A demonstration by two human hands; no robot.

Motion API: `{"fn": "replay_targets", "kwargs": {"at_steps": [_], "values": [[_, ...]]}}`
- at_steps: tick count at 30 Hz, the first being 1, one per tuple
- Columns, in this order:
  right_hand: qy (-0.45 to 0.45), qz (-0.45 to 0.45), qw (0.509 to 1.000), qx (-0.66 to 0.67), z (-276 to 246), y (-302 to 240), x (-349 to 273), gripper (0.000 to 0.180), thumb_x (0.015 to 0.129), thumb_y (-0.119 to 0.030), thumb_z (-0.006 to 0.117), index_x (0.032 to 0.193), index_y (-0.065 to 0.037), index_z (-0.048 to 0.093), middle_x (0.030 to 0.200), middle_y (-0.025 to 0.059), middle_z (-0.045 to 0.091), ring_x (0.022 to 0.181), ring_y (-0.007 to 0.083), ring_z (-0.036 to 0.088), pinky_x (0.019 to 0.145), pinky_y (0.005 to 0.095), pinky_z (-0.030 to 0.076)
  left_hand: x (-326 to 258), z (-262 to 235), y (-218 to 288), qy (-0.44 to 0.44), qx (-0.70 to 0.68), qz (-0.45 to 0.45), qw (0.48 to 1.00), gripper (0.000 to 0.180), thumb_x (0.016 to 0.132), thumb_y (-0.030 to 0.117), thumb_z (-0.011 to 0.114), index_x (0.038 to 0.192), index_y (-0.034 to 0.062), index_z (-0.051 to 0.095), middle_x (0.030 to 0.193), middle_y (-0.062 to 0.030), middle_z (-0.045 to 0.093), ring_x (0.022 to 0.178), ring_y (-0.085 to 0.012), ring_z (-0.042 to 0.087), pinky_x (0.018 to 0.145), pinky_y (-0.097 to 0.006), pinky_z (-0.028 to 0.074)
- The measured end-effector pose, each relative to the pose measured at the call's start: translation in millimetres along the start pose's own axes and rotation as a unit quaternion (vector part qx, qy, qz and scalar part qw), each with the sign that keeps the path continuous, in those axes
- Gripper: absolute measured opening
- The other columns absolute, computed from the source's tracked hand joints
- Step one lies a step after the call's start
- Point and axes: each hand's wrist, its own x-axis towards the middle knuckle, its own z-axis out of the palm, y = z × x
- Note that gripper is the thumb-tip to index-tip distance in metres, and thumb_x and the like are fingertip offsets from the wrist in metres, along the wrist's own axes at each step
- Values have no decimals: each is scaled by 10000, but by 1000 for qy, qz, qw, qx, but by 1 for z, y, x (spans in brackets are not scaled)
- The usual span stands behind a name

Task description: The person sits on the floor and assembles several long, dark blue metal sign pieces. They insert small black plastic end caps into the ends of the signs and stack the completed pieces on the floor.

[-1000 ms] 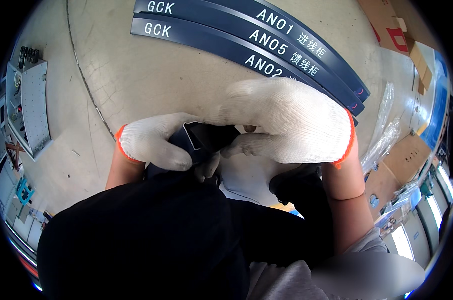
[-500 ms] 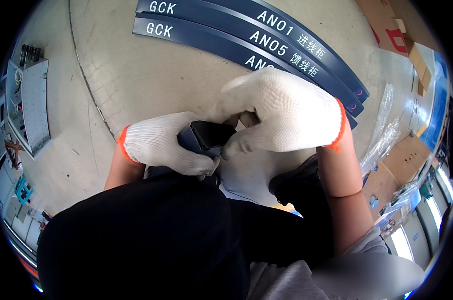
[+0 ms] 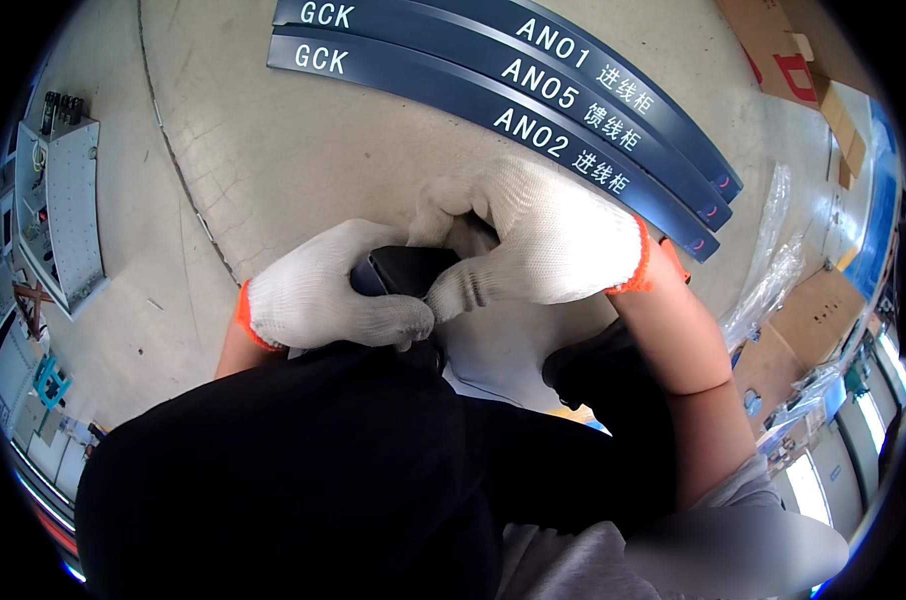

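1. Left hand [image 3: 328,295], in a white knit glove with an orange cuff: fingers curled shut around the near and left side of a small black object [image 3: 408,268]. Thumb lies along its lower edge.
2. Right hand [image 3: 543,240], same kind of glove: fingers bent down over the object's right end, closed on it. The two hands touch at the fingertips.
3. The black object sits between both hands, above the person's dark-trousered lap [image 3: 303,470]. Its exact kind cannot be told; most of it is covered by the gloves.
4. Open room: bare grey concrete floor [image 3: 273,150] lies beyond and to the left of the hands.
5. Beyond the right hand, well apart: three long dark-blue lettered panels [image 3: 493,100] lying side by side on the floor.
6. Far right of the right hand: cardboard boxes [image 3: 813,320] and crumpled clear plastic wrap [image 3: 768,270]. Box contents not visible.
7. Far left of the left hand: a grey perforated metal plate [image 3: 68,205].
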Motion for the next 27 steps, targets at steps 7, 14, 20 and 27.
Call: {"fn": "replay_targets", "kwargs": {"at_steps": [7,14,20,27], "values": [[38,3,999,22,19,9,-2,392,800,-222,982,1060,-40,752,829,-12,658,727,94,579,653,291,491,-9,9,-7,62,68,63,994,317,868,142,809,1095,-63,725,822,-103,770,729,-158,741,691,-308,585],[82,27,996,21,30,3,2,399,798,-275,985,1019,-52,737,747,-9,624,682,92,543,619,297,447,-10,5,-12,46,-16,38,998,429,924,-65,689,1338,-101,583,1159,-218,718,943,-233,756,806,-373,630],[77,63,995,24,25,0,8,372,831,-258,961,1068,-58,755,760,-4,643,702,94,555,638,296,455,-8,6,-5,66,9,8,998,584,910,-184,582,1475,-133,443,1420,-300,631,1167,-318,736,905,-429,650],[-7,-35,999,7,-6,26,9,290,936,-127,804,1191,8,767,877,61,741,822,145,688,728,302,525,5,2,-19,10,-106,114,988,357,869,26,615,1193,-114,671,990,-156,740,850,-214,736,795,-348,609]]}}
